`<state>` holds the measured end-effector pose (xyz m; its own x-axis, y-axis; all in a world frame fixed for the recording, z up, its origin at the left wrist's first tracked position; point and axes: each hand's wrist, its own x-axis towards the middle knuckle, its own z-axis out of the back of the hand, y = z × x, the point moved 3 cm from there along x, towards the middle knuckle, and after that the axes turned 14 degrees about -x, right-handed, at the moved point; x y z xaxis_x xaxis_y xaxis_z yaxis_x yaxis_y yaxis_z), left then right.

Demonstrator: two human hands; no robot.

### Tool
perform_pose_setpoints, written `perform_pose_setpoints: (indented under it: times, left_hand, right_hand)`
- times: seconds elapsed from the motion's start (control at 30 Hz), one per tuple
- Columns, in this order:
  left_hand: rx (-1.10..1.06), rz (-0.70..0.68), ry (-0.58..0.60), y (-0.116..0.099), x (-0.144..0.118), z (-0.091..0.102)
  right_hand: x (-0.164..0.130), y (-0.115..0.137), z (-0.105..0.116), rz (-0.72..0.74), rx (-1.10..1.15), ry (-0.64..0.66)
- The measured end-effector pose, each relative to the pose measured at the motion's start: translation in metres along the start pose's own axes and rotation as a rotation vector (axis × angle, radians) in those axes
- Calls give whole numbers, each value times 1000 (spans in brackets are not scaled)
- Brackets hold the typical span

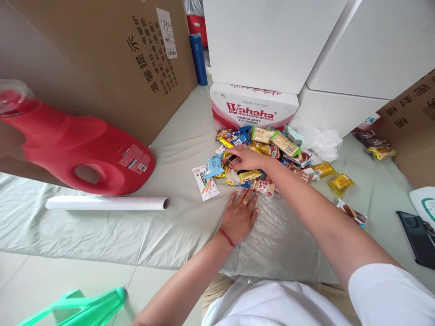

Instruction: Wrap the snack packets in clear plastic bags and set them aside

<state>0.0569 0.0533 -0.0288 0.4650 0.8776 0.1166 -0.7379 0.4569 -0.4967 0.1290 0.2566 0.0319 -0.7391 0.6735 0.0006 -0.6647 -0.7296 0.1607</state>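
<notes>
My left hand (239,215) lies flat with fingers stretched out, pressing on a clear plastic bag (275,226). Its fingertips are just short of a heap of small wrapped snacks (285,144). Across the heap reaches my right hand (249,157), its fingers and thumb curled around a brown snack packet (233,161). Part of that packet is hidden. At the heap's left edge are a light blue packet (214,165) and a white packet (205,183). A pale packet with red print (263,187) is near my left fingertips.
A Wahaha carton (253,108) stands behind the heap. Left are a red detergent bottle (91,149), a white roll (107,203) and a large cardboard box (112,54). Loose yellow packets (340,183), crumpled plastic (321,142) and a black phone (416,237) lie right.
</notes>
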Motion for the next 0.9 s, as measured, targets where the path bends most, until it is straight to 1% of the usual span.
perform_pose_setpoints:
  times: [0.03, 0.07, 0.1, 0.13, 0.2, 0.27, 0.3, 0.33, 0.37, 0.43, 0.5, 0.53, 0.6, 0.7, 0.77, 0.8, 0.83, 0.87, 0.9]
  left_hand:
    - [-1, 2, 0, 0, 0, 0]
    - [-3, 4, 1, 0, 0, 0]
    - [-5, 4, 2, 0, 0, 0]
    - [-7, 3, 2, 0, 0, -1]
    - [-12, -2, -2, 0, -1, 0]
    - [-19, -10, -11, -1, -1, 0]
    - [-24, -13, -15, -1, -1, 1]
    - [-29, -14, -18, -1, -1, 1]
    - [-33, -13, -19, -1, -2, 1]
    - [-35, -6, -19, -1, -2, 2]
    - [-30, 1, -17, -1, -2, 2]
    - [-26, 2, -15, -1, -1, 2]
    - [-18, 0, -15, -2, -1, 3]
    - [-3, 2, -17, -2, -1, 4]
    - [1, 6, -15, -2, -1, 4]
    - [0, 6, -13, -2, -1, 4]
    - [-1, 3, -14, -2, -1, 4]
    - [-3, -1, -16, -2, -1, 4]
    - [-5, -6, -18, -2, -1, 4]
  right_hand:
    - [2, 3, -4, 21, 3, 41]
    - [2, 4, -6, 2, -3, 44]
    - [1, 4, -6, -44, -11, 7]
    - [-2, 3, -3, -105, -14, -64]
    - [-18, 4, 9, -219, 17, -260]
    - [-47, 7, 27, -296, 107, -453]
    - [-67, 9, 37, -326, 166, -526]
    - [-88, 12, 46, -346, 239, -558]
    - [-111, 16, 52, -344, 324, -535]
    - [-155, 27, 61, -283, 449, -427]
    - [-194, 44, 62, -162, 424, -287]
    - [-210, 53, 59, -99, 400, -227]
    - [-233, 72, 47, -9, 344, -153]
    - [-250, 99, 17, 41, 244, -99]
    - [-255, 110, -5, 20, 129, -54]
    - [-255, 112, -12, 9, 69, -27]
    - [-253, 112, -16, 7, 23, 1]
    - [-249, 110, -14, 8, -6, 19]
    - [-242, 105, -9, 9, -20, 25]
